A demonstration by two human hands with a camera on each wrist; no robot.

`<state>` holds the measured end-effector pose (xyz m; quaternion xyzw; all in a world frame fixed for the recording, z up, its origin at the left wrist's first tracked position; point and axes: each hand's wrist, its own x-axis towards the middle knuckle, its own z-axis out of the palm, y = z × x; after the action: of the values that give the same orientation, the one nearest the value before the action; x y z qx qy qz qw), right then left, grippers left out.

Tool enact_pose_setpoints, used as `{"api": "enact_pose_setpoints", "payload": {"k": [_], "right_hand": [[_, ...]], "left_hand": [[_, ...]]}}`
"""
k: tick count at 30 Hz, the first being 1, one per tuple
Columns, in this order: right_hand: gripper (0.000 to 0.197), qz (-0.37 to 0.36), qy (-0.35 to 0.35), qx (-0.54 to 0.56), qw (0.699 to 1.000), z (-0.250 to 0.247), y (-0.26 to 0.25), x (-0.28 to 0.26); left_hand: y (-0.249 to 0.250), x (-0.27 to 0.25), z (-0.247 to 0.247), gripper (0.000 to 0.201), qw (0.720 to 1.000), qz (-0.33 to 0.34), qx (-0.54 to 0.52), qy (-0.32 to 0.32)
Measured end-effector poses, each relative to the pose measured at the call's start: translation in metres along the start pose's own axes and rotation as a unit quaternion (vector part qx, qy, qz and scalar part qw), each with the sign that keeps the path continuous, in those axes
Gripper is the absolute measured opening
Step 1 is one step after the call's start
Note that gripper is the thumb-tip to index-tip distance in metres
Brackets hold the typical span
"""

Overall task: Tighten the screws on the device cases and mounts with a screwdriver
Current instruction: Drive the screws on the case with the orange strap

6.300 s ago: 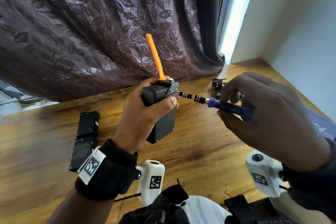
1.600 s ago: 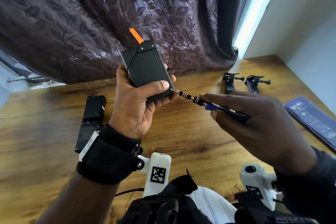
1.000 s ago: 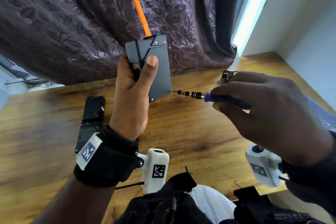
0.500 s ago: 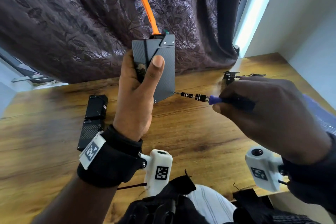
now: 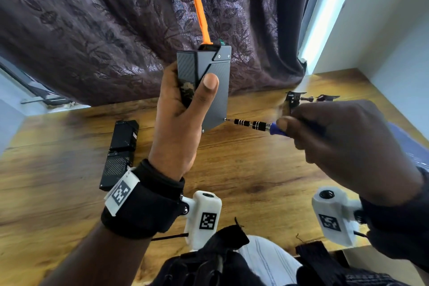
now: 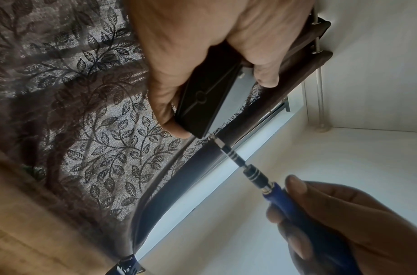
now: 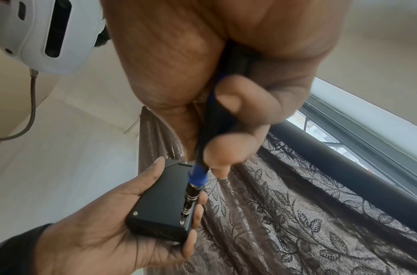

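Black case (image 5: 214, 90) gripped by left hand (image 5: 183, 121); right hand (image 5: 348, 146) grips screwdriver (image 7: 193, 193), tip on screw.

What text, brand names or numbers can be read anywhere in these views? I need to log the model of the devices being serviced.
No words or numbers can be read.
Black carbon-weave device case gripped by the left hand: no legible marking.
Black case lying on the wooden table: a small label at its edge, too blurred to read.
White wrist tags: square black-and-white code patterns only, no letters.
Blue-handled screwdriver: no print visible.
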<state>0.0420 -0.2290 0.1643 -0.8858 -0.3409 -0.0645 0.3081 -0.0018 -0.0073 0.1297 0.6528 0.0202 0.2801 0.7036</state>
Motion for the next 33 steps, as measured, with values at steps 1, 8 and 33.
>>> {"api": "enact_pose_setpoints", "payload": {"k": [1, 8, 33], "right_hand": [[0.036, 0.000, -0.003, -0.005, 1.000, 0.001, 0.000, 0.001], [0.028, -0.011, -0.046, -0.013, 0.999, -0.002, 0.001, 0.005], [0.035, -0.007, -0.073, -0.015, 0.997, 0.006, 0.010, 0.008]], "left_hand": [[0.000, 0.000, 0.001, 0.039, 1.000, 0.000, 0.002, 0.000], [-0.003, 0.002, 0.000, 0.040, 1.000, -0.009, -0.002, 0.003], [-0.011, 0.008, -0.002, 0.070, 1.000, -0.002, 0.012, -0.023]]}}
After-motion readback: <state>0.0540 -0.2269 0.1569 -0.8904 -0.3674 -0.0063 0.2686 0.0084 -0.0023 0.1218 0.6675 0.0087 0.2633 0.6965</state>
